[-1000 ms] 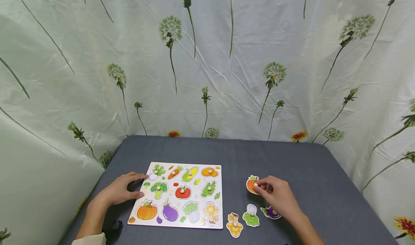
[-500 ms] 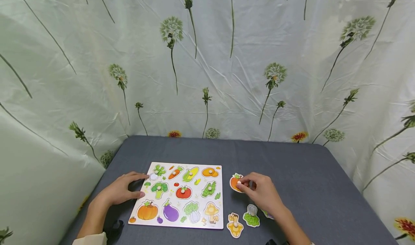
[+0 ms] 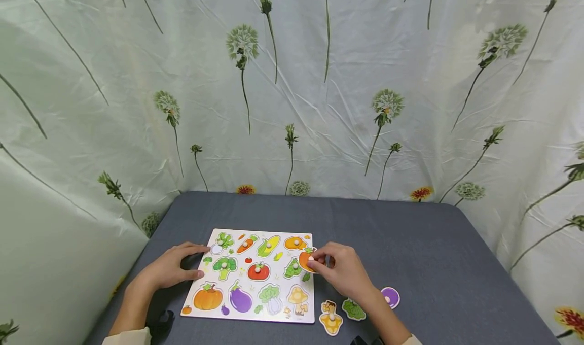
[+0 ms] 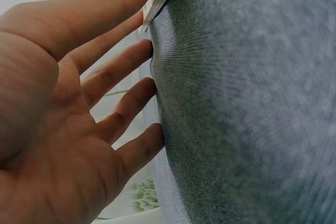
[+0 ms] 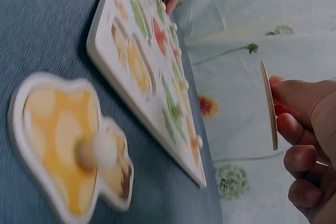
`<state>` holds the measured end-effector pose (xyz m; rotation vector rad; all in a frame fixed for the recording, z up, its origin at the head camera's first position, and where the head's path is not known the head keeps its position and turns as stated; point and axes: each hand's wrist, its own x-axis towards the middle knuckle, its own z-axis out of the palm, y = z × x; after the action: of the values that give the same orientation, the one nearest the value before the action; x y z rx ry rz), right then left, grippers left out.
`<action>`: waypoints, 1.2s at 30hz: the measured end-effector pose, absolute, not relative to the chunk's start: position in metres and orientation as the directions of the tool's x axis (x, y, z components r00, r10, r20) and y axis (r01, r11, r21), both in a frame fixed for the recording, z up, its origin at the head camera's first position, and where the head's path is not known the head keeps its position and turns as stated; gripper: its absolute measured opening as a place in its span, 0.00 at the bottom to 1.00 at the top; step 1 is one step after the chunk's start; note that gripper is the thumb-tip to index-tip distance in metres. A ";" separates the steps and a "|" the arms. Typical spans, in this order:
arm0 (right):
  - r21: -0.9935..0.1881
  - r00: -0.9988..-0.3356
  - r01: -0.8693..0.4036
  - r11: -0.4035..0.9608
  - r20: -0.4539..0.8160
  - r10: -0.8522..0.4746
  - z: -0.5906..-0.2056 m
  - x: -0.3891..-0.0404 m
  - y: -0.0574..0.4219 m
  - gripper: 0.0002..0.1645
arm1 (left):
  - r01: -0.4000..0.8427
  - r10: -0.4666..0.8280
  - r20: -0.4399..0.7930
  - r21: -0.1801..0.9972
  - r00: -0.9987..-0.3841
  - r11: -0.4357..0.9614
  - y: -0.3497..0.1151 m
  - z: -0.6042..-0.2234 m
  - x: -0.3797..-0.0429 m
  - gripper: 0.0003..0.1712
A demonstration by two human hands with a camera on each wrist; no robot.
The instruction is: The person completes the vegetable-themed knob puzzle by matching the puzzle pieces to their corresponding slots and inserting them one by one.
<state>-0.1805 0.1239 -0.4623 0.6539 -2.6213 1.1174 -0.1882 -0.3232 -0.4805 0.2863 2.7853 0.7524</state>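
Note:
My right hand (image 3: 341,269) pinches the knob of an orange pumpkin puzzle piece (image 3: 304,260) above the right edge of the white vegetable puzzle board (image 3: 276,271). In the right wrist view the pumpkin piece (image 5: 270,108) shows edge-on, raised off the board. My left hand (image 3: 166,269) rests at the board's left edge, thumb and a fingertip touching it. The left wrist view shows the left hand's fingers (image 4: 123,114) spread, some tips touching the cloth. Knobbed pieces, among them a tomato (image 3: 258,272) and broccoli (image 3: 224,268), sit in the board. Pumpkin, eggplant, cabbage and mushroom pictures there show no knobs.
A mushroom piece (image 3: 330,318) and a green cabbage piece (image 3: 353,309) lie right of the board. A purple eggplant piece (image 3: 390,297) is partly hidden behind the right forearm. Dark grey cloth (image 3: 388,233) covers the table; a flower-print curtain (image 3: 337,132) hangs behind.
My right hand has carried the pumpkin piece leftward from beyond the loose pieces to over the board's right edge. The left hand has stayed in place.

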 end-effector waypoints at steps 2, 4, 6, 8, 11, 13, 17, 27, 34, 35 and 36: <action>-0.627 -0.874 -0.486 0.610 0.358 -0.328 -0.461 -0.180 0.117 0.06 | 0.126 0.251 -0.180 0.517 -0.951 0.847 -0.323 -0.480 -0.189 0.41; -0.626 -0.869 -0.495 0.603 0.353 -0.348 -0.460 -0.179 0.111 0.05 | 0.128 0.254 -0.178 0.519 -0.951 0.845 -0.323 -0.480 -0.189 0.40; -0.624 -0.862 -0.507 0.594 0.350 -0.367 -0.460 -0.178 0.105 0.05 | 0.131 0.257 -0.176 0.520 -0.950 0.844 -0.322 -0.480 -0.189 0.40; -0.624 -0.855 -0.517 0.586 0.349 -0.383 -0.460 -0.178 0.100 0.05 | 0.133 0.258 -0.176 0.519 -0.950 0.844 -0.322 -0.480 -0.189 0.40; -0.621 -0.845 -0.533 0.575 0.351 -0.404 -0.460 -0.179 0.091 0.05 | 0.133 0.258 -0.178 0.518 -0.950 0.845 -0.322 -0.479 -0.189 0.40; -0.621 -0.841 -0.538 0.571 0.349 -0.413 -0.460 -0.179 0.085 0.05 | 0.130 0.257 -0.181 0.518 -0.949 0.846 -0.322 -0.479 -0.189 0.40; -0.627 -0.834 -0.545 0.557 0.341 -0.433 -0.460 -0.180 0.071 0.06 | 0.123 0.251 -0.187 0.516 -0.950 0.848 -0.323 -0.478 -0.189 0.40; -0.595 -0.772 -0.624 0.506 0.373 -0.514 -0.467 -0.176 0.030 0.07 | 0.105 0.238 -0.199 0.514 -0.951 0.852 -0.322 -0.478 -0.190 0.41; -0.548 -0.747 -0.657 0.517 0.383 -0.543 -0.474 -0.172 0.010 0.08 | 0.129 0.253 -0.183 0.508 -0.950 0.852 -0.322 -0.479 -0.190 0.40; -0.548 -0.748 -0.656 0.519 0.378 -0.545 -0.475 -0.172 0.007 0.08 | 0.132 0.255 -0.182 0.505 -0.950 0.853 -0.323 -0.480 -0.190 0.40; -0.545 -0.748 -0.655 0.523 0.374 -0.548 -0.476 -0.172 0.005 0.08 | 0.135 0.256 -0.180 0.503 -0.950 0.853 -0.323 -0.480 -0.190 0.40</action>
<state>-0.1716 0.0049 -0.4755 1.0363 -2.6031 1.0320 -0.1902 -0.3228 -0.4799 0.2989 2.7888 0.7317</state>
